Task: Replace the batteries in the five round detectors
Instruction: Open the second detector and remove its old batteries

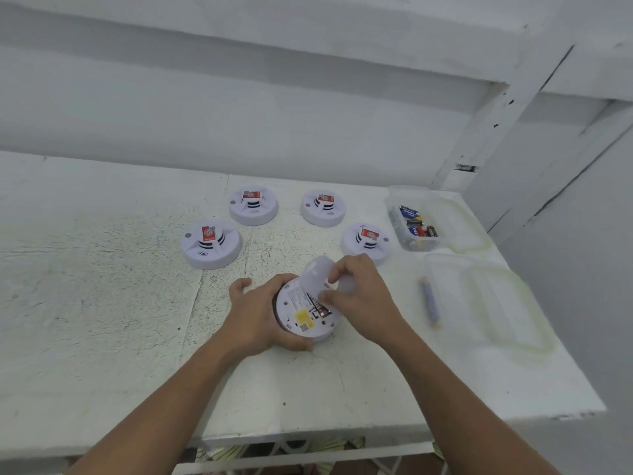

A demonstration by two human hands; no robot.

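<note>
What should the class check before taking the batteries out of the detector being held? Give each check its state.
1. Left hand grips the upturned detector: ok.
2. Back cover, pinched by the right hand, clear of the battery bay: not ok, it overlaps it.
3. Battery polarity readable: cannot tell.
4. Spare batteries in the far tub: ok.
5. Near tub looks empty for old cells: ok.

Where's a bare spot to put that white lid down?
For the lid: wide bare table left of the left hand and the outer-left detector; also the front strip before the held detector. Crowded right: battery box, empty box, blue stick.
</note>
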